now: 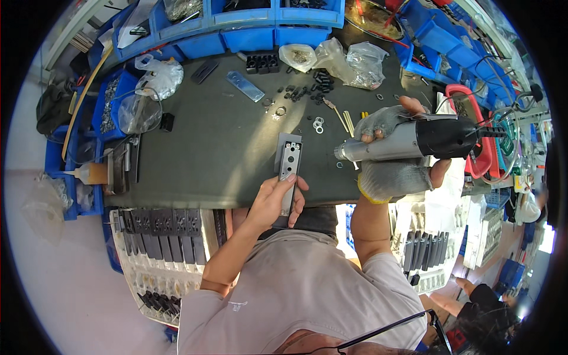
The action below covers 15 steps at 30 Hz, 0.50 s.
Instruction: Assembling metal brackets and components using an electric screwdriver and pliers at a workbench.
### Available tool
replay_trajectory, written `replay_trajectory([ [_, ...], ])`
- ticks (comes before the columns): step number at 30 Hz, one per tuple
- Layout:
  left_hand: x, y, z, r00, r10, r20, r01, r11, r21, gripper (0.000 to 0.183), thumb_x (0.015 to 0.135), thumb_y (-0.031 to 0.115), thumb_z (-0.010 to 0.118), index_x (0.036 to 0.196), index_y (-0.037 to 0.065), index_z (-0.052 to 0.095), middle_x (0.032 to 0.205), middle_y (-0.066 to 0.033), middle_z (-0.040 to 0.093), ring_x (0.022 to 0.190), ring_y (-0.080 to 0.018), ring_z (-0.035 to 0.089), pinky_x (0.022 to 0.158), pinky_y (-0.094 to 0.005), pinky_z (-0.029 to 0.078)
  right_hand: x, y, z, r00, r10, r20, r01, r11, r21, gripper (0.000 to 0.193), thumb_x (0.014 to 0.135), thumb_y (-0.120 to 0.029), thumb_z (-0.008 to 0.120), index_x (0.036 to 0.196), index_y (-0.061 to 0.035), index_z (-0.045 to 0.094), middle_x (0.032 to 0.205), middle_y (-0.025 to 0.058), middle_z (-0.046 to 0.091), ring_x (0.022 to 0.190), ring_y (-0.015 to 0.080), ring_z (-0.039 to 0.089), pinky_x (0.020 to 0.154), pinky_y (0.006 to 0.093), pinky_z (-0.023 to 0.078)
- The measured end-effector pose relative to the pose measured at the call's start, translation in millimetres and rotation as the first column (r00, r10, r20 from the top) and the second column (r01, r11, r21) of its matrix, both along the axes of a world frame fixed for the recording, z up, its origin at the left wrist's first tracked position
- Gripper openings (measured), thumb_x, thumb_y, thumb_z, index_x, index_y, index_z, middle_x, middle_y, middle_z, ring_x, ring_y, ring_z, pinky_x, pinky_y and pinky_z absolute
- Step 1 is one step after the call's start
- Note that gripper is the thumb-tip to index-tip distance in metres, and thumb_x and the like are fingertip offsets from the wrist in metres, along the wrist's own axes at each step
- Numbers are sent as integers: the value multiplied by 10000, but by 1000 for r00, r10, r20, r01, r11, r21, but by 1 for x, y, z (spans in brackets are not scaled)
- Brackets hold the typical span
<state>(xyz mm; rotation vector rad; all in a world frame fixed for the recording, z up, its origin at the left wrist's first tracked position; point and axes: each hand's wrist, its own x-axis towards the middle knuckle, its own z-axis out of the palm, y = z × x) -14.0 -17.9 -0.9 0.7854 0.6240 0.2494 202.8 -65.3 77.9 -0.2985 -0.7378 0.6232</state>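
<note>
My bare left hand [277,200] is closed round a narrow dark metal housing [290,155] at the near edge of the bench. Its upper face shows a silver strip with several round holes and screws. In my right hand [384,176], which wears a grey glove with bare fingertips, lies a grey and black electric screwdriver [393,142]. The screwdriver is level, its nose pointing left with a small screw [356,165] just under it. The nose is apart from the housing. Near it on the mat lie pale washers [319,125] and a small ring [339,165].
Small black parts [307,89], plastic bags of hardware [364,65] and a blue-filmed strip [245,86] lie on the dark mat [195,142]. Blue bins [248,39] line the back. A red basket [482,154] stands at right. Trays of dark parts [160,236] flank my lap.
</note>
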Motion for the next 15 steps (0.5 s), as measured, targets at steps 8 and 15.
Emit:
replay_trajectory([
  [8, 0, -2, -1, 999, -15, -33, 17, 998, 66, 378, 1088, 290, 411, 1036, -57, 554, 654, -98, 584, 453, -159, 526, 395, -294, 426, -1, 5, -6, 945, -307, 115, 327, 911, -253, 808, 896, -677, 548, 1244, 53, 529, 758, 129, 568, 645, 239, 585, 594, 367, 483],
  [15, -1, -4, -5, 1000, -14, -5, 15, 996, 83, 364, 1091, 282, 413, 1029, -46, 557, 666, -86, 580, 467, -141, 523, 408, -278, 418, -10, 4, -14, 997, -73, 29, 72, 997, 22, 699, 920, -612, 571, 1261, -4, 531, 805, 115, 583, 694, 247, 593, 629, 390, 470],
])
